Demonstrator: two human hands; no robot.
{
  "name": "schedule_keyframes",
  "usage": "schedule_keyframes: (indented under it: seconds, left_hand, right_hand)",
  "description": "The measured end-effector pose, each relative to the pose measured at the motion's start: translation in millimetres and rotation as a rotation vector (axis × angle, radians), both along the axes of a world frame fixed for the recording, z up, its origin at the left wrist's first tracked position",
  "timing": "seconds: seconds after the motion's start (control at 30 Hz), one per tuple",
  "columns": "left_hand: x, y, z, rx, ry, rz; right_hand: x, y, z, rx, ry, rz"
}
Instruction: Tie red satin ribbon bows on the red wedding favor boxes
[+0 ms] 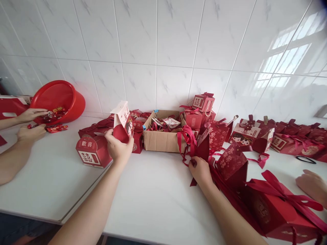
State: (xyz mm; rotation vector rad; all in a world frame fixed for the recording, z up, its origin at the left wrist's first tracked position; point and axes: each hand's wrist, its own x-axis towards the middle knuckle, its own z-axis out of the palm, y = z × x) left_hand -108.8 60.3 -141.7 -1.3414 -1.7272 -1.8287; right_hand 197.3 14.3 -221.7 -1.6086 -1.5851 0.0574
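Note:
My left hand is closed round a small red and white gift box and holds it upright above the white table. My right hand is closed on a dark red ribbon that hangs from a red box just right of an open cardboard box. Several red gift boxes with ribbons lie around my right hand, one large box at the front right.
At the left, another person's hands reach into a tipped red basin of wrapped sweets. Another person's hand rests at the right edge. More red boxes line the tiled wall; a black hair band lies on the table.

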Motion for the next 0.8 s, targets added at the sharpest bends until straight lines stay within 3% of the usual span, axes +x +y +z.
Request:
schedule_keyframes:
  seconds: [0.23,0.33,0.5,0.6,0.67,0.8]
  left_hand:
    - [13,-22,23.9,0.425,0.048,-0.141]
    - [19,-31,31.8,0.498,0.084,-0.265]
    - [33,-39,26.1,0.435,0.152,-0.401]
    - [41,-43,18.0,0.397,0.22,-0.494]
    - [46,-46,13.0,0.354,0.304,-0.552]
    - [59,-50,2.8,0.197,0.363,-0.712]
  right_hand:
    - [-1,-14,20.2,0.154,0.101,-0.043]
    - [-2,-22,33.7,0.231,0.125,-0.057]
    - [-2,-33,52.4,0.529,0.055,-0.075]
    - [-3,-40,59.2,0.671,0.066,0.013]
    - [-6,-43,60.5,0.678,0.145,0.089]
    - [-12,-45,58.4,0.507,0.444,0.162]
